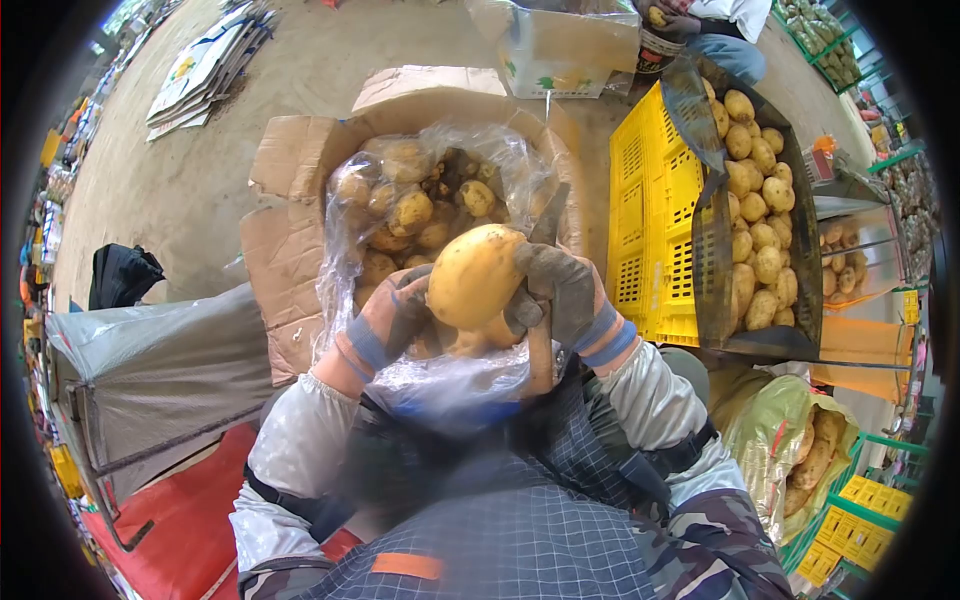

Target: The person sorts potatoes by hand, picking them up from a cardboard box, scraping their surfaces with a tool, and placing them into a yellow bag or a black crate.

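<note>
Fingers (545, 268): curled partway, loaded on both sides. Beneath, open carton (455, 106), flaps (292, 160) splayed, likely for access. Inside, clear liner (337, 265), apparently for containing loose potatoes (410, 213). Clasps one large potato (475, 272) above these, between left hand (402, 312) and right hand (562, 290), presumably to steady its bulk.

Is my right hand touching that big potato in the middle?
Touching. The head view shows the right hand, gloved, against one end of the big potato, with no gap between them.
</note>
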`<state>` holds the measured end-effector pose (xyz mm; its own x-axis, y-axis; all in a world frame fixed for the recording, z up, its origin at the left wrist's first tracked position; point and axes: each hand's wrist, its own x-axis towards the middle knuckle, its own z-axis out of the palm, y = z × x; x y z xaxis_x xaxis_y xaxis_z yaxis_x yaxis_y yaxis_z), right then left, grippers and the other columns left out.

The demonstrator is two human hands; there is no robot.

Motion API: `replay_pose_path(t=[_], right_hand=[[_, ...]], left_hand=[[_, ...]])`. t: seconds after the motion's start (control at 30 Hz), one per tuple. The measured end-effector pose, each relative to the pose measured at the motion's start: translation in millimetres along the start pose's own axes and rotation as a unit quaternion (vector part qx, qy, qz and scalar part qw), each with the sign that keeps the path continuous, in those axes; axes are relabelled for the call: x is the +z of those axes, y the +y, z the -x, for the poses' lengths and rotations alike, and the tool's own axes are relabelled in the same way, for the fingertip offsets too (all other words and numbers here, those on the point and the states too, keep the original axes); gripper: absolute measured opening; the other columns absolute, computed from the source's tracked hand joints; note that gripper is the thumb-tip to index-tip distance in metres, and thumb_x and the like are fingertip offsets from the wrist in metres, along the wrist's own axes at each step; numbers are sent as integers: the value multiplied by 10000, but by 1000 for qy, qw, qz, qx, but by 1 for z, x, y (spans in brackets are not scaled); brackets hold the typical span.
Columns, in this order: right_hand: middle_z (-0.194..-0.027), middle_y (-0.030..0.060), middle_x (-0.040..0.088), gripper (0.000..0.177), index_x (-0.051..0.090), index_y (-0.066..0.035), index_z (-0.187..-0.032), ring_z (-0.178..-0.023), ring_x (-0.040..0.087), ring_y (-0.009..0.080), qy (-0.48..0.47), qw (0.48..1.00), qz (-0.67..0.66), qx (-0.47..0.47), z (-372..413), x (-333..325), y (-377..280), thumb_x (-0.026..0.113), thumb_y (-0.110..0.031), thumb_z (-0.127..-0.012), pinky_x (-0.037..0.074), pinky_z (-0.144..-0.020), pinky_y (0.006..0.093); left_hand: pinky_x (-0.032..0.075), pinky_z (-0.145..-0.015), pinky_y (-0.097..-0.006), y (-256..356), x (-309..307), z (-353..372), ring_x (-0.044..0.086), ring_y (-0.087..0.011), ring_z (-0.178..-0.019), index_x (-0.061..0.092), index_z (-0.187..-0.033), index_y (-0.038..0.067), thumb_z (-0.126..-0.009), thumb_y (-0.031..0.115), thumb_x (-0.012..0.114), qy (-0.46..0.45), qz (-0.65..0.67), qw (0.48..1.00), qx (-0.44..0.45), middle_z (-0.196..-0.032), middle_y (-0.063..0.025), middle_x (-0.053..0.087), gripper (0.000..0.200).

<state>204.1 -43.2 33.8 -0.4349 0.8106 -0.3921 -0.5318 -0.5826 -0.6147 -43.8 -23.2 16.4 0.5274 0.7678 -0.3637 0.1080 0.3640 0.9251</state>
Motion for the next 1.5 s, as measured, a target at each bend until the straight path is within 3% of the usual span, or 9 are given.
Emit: replay_pose_path(t=[0.27,0.33,0.63,0.83,1.03,1.17,1.27,1.47,1.5], right_hand=[[-891,29,671,204,657,-48,-1120,-748,639,127,191,813,333,-437,46,-94,-31,652,-174,-960,560,-631,297],[-845,4,616,218,650,-123,-1076,-603,530,98,17,954,-57,-295,102,-113,-86,629,-318,-980,463,-505,281],[-1019,91,686,335,656,-28,-1172,-902,643,206,543,698,202,-421,262,-150,-86,523,-297,-1025,531,-848,344],[-830,67,657,311,648,-37,-1214,-591,610,166,583,674,136,-433,256,-156,-97,671,-164,-932,507,-517,297],[-916,68,692,413,621,0,-1252,-568,594,120,642,592,266,-407,240,-194,-93,750,-45,-863,482,-450,270],[-933,87,695,402,625,18,-1192,-552,611,160,655,612,134,-423,214,-188,-103,776,-169,-870,509,-457,310],[-969,172,713,434,640,8,-1174,-699,708,249,686,672,256,-114,211,-164,-135,725,-314,-895,578,-585,387],[-1045,111,724,297,665,-107,-1245,-817,691,194,468,155,870,-12,177,-159,-116,585,-223,-984,544,-667,353],[-935,53,706,278,691,-89,-1192,-692,607,125,502,495,691,-160,159,-116,-114,657,-226,-953,480,-583,300]], left_hand=[[547,-831,-289,-28,-11,3,676,-158,-956,654,-1226,14,-938,248,702,135,-123,978,97,-1070,-87,719,374],[526,-926,-328,-29,-15,9,675,-217,-1032,668,-1209,18,-947,180,652,151,-182,968,88,-1106,-112,724,308],[492,-1016,-413,-98,11,-46,614,-335,-1212,582,-1336,50,-825,389,751,-12,-472,882,-3,-1269,-201,657,636],[439,-1089,-408,-108,92,-120,544,-381,-1311,439,-1461,-38,-852,523,711,-70,-626,748,-210,-1377,-281,573,872],[428,-1104,-373,-83,92,-120,508,-327,-1360,380,-1489,-58,-747,529,750,-78,-539,806,-233,-1435,-281,520,1016],[590,-812,-347,-50,68,-92,695,-237,-998,542,-1304,10,-733,374,853,-30,-358,923,-137,-1039,-140,721,745],[609,-739,-345,-36,34,-74,681,-221,-970,555,-1269,12,-804,275,814,-38,-112,988,-98,-1115,-113,678,593],[563,-908,-400,10,51,-1,665,-292,-1079,477,-1387,-14,-928,470,621,-62,176,981,50,-1227,-177,639,682],[568,-886,-392,11,57,5,674,-287,-1049,448,-1414,-10,-909,436,654,-25,268,962,38,-1250,-177,627,705]])
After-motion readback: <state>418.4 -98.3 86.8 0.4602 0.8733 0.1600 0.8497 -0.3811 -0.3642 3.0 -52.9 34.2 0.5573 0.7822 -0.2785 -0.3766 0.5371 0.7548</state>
